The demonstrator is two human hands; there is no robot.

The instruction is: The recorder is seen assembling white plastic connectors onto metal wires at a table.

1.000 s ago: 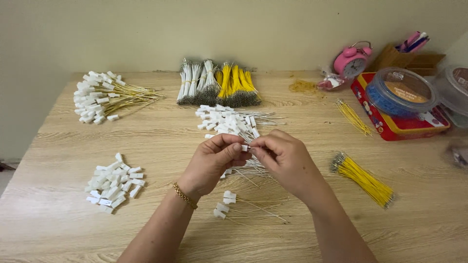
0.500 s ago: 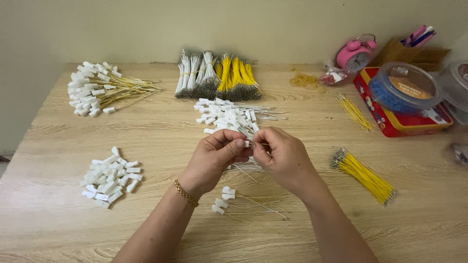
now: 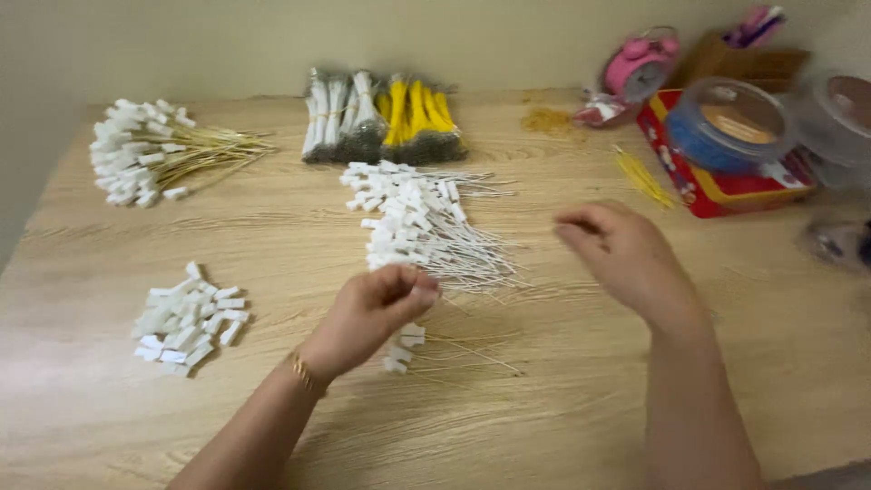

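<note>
Pinching fingers of left hand by white-tagged wires (right hand loose, blurred).

Both forearms reach up into view from the bottom edge, bare to the wrist. The left hand sits near the middle, its forearm slanting up from the lower left with a thin gold bracelet around the wrist. Its fingers are curled inward into a loose fist, thumb pressed against the fingertips in a pinch; whether anything sits in that pinch cannot be told. The right hand is well apart from the left, raised and blurred, back of the hand upward, with the fingers loosely bent and pointing left. Its forearm rises almost straight from the lower right. The hands do not touch.
</note>
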